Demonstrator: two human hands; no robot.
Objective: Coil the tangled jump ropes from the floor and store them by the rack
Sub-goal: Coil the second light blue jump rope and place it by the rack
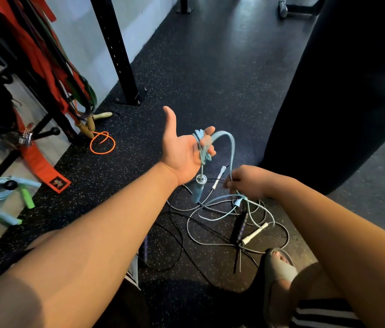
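Head view: mid-coil. Holds pale blue rope [202, 150] wrapped round curled fingers of the left hand [182, 150], palm up, handle [197, 190] dangling below; pinches the same strand lower with the right hand [246, 181]. Trails thin and kinked into the tangle [222, 223] on the floor [210, 67]. Next, likely: pulling slack free, wrapping again.
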